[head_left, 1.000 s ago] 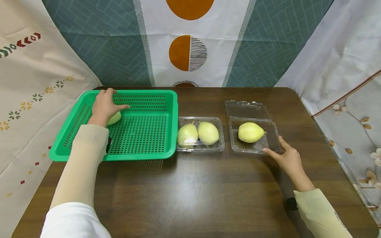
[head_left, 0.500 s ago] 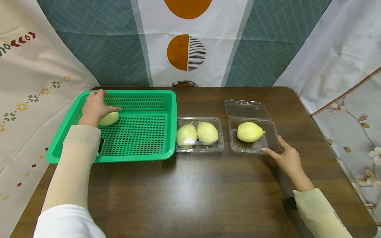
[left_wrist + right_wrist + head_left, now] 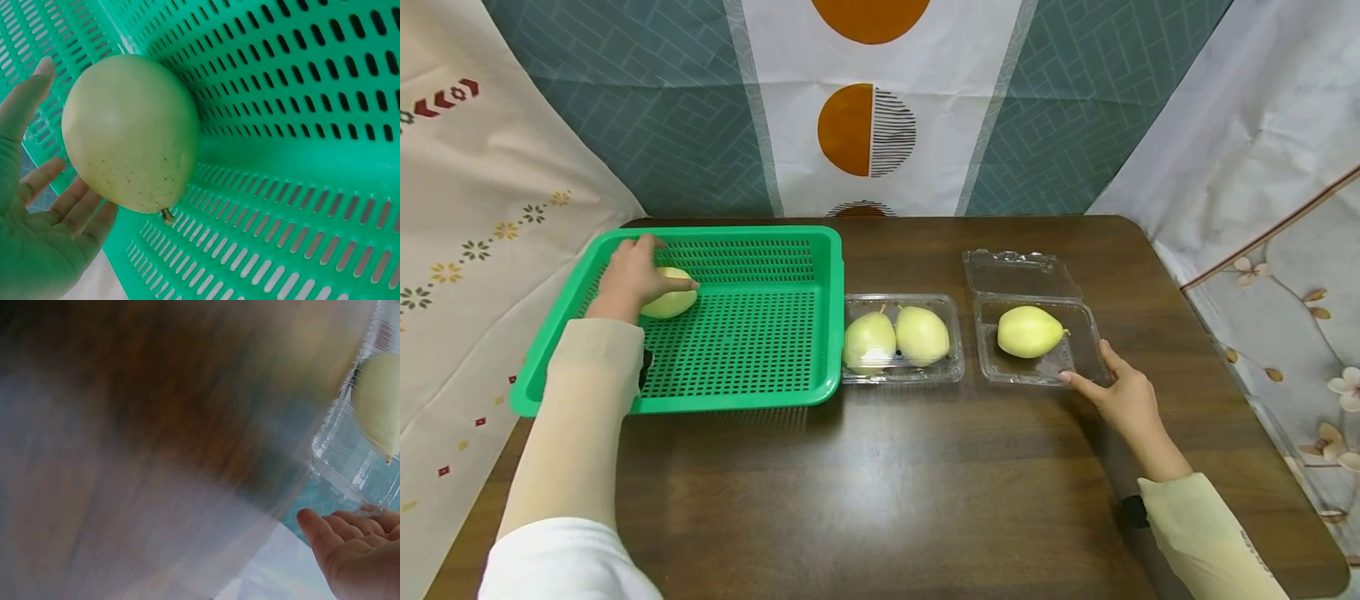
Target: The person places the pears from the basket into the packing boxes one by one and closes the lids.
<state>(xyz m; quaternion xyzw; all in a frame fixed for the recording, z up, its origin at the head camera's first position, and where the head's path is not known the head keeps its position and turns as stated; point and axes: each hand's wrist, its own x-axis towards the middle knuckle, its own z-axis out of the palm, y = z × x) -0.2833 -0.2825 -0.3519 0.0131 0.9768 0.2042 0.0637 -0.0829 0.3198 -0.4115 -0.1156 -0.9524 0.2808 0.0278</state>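
Observation:
A pale yellow-green pear (image 3: pixel 668 302) lies at the left of the green plastic basket (image 3: pixel 831 325). My left hand (image 3: pixel 628 279) reaches down around it, thumb in front of the pear in the head view. In the left wrist view, the fingers (image 3: pixel 78 209) spread beside the pear (image 3: pixel 131 134) and the thumb stands apart from it. At the right, my right hand (image 3: pixel 1123 404) touches the near right corner of an open clear plastic container (image 3: pixel 1075 362), its fingers fairly straight. One yellow pear (image 3: pixel 1032 332) lies inside, also visible in the right wrist view.
Between the basket and the open container stands another clear container (image 3: pixel 951 367) holding two pears (image 3: pixel 922 337). The open container's lid (image 3: pixel 1022 275) lies back on the brown table (image 3: pixel 880 492). Patterned cloths hang behind and at both sides.
My left hand has moved left and lower around the pear in the basket, and more of the pear shows now. The right hand stays at the container's corner.

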